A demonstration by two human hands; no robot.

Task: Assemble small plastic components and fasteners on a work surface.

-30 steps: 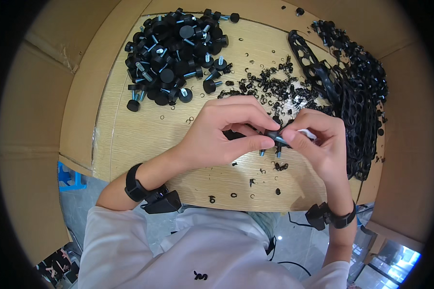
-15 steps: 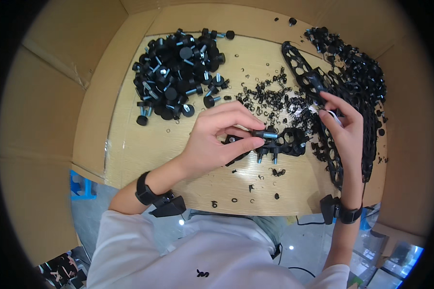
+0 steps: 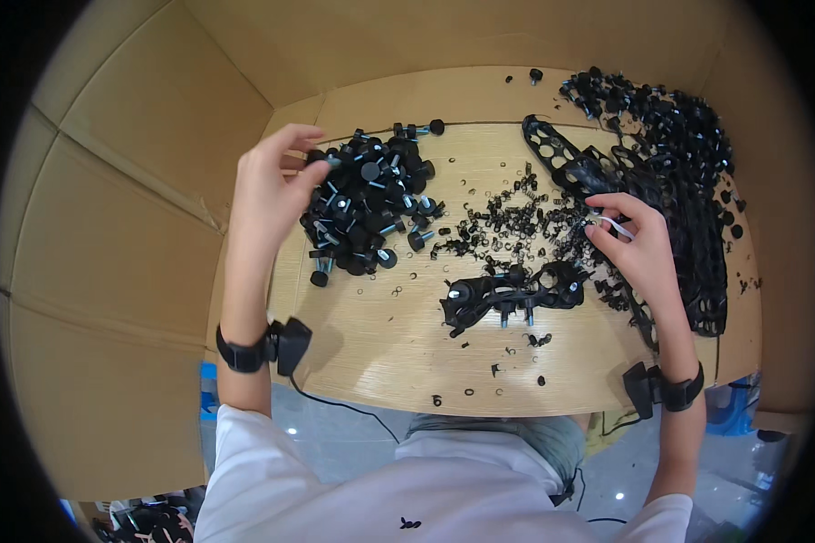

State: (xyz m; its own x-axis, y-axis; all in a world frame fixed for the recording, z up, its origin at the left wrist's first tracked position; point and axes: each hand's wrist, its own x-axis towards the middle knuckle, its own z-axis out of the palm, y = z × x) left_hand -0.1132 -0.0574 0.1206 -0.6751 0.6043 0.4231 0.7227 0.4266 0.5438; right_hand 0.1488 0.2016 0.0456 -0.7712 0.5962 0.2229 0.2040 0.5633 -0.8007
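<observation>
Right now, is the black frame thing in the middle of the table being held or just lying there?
Lying there. The black frame rests on the table, with both hands away: left hand at the knob pile, right hand among small parts.

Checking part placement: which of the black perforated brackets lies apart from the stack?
The bracket at the table's middle, lying alone with bolts fitted through it, between the two hands; the others are stacked at the right edge.
</observation>
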